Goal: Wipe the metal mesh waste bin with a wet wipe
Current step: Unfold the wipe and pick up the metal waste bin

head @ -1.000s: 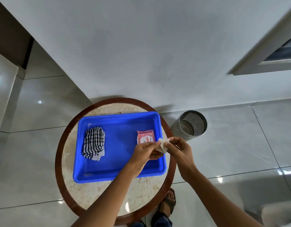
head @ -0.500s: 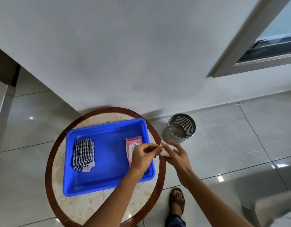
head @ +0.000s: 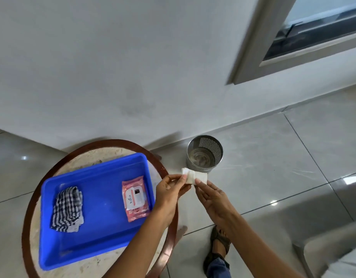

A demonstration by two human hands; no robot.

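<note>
One round bench (head: 42,255) carries my blue tray (head: 97,233); the mesh bin (head: 204,154) stands on the floor beside it. Left hand (head: 169,194) and right hand (head: 212,197) each have fingers pinched closed on an end of the folded wipe (head: 194,177), just before the bin.

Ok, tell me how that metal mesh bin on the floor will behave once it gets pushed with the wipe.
The bin looks thin-walled and nearly empty, so probably light. On the glossy floor tiles it may slide. Standing upright and free, it could tip unless steadied.
</note>
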